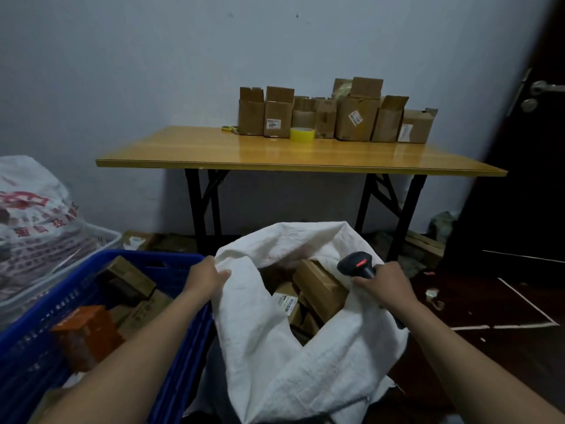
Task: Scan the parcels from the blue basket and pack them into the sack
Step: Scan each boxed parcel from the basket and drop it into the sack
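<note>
Task is looking partway done: several brown parcels [318, 283] are lying inside the white sack [305, 362], while other boxes [131, 280], an orange box [85, 332] among them, are waiting in the blue basket [180, 332] just beside it. The left hand [208, 275] is gripping the sack's rim; the right hand [385, 283] is clutching the scanner [357, 264] and the opposite rim.
</note>
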